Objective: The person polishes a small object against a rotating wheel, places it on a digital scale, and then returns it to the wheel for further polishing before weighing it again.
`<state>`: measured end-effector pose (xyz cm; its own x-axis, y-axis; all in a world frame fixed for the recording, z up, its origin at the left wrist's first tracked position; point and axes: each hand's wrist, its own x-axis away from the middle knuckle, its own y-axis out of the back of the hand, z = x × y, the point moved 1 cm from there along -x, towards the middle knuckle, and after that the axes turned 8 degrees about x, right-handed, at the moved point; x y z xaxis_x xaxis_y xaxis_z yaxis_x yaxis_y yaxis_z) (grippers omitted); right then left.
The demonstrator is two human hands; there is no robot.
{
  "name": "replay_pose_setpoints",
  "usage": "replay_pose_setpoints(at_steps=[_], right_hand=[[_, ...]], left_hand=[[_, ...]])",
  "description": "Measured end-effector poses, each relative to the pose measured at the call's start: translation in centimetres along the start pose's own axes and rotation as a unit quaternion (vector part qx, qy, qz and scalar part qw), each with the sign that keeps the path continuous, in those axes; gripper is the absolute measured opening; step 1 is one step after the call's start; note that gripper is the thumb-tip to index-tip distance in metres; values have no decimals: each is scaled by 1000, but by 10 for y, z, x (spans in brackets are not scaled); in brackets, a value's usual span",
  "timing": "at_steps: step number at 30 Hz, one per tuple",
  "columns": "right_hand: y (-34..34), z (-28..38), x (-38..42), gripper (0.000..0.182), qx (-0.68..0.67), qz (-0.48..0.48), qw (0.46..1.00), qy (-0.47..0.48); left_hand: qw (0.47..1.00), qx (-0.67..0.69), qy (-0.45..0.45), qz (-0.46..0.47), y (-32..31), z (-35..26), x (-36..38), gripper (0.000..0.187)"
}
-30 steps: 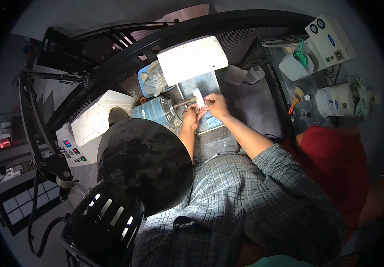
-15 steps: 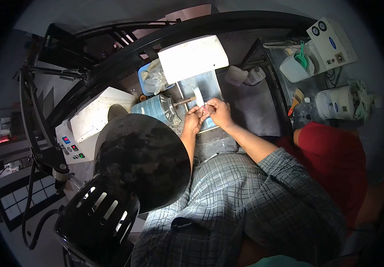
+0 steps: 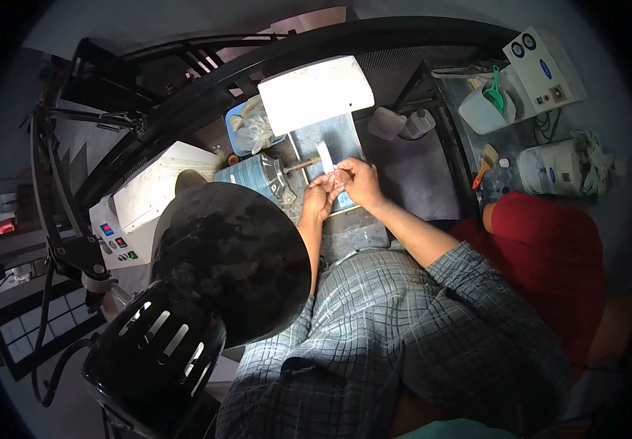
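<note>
Between the fingertips of both hands is a small pink piece (image 3: 341, 178), which looks like a denture plate; fingers cover part of it. My left hand (image 3: 317, 199) pinches it from the left and below. From the right, my right hand (image 3: 360, 183) grips it with bent fingers. A white buffing wheel (image 3: 325, 156) sits right at the piece, its lower edge overlapping the fingertips in this view. The wheel is mounted on the brownish spindle (image 3: 301, 166) of a blue-grey motor (image 3: 250, 179). Beneath lies a metal tray (image 3: 350, 139), with a bright white hood (image 3: 316, 94) behind.
A large black lamp shade (image 3: 232, 263) fills the near left, close to my left forearm. A blue bin with plastic bags (image 3: 254, 128) stands behind the motor. At right are a brush (image 3: 485, 167), a white tub (image 3: 486, 113) with a green scoop (image 3: 494, 91), and a seated person's red clothing (image 3: 550, 249).
The pink piece shows more broadly between the fingers, as if turned. Both hands stay close to the wheel. The whole view has shifted slightly.
</note>
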<state>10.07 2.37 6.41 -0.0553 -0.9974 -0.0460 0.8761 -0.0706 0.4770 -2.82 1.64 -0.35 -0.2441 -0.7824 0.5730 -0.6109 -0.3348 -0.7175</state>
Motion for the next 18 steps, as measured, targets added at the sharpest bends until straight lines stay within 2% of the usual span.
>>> replay_pose_setpoints(at_steps=[8, 10, 14, 16, 18], right_hand=[[0, -4, -31, 6, 16, 36, 997, -62], [-1, -6, -36, 6, -39, 88, 987, -132], [-9, -19, -43, 6, -54, 80, 983, -153], [-11, -24, -45, 7, -115, 93, 967, -210], [-13, -26, -45, 7, -121, 95, 964, -217]], left_hand=[[999, 48, 16, 13, 5, 2, -6, 10], [998, 54, 14, 5, 5, 1, -6, 10], [998, 57, 18, 3, 6, -1, -7, 9], [998, 59, 16, -8, 8, -1, -8, 7], [998, 62, 14, -17, 8, -1, -9, 6]])
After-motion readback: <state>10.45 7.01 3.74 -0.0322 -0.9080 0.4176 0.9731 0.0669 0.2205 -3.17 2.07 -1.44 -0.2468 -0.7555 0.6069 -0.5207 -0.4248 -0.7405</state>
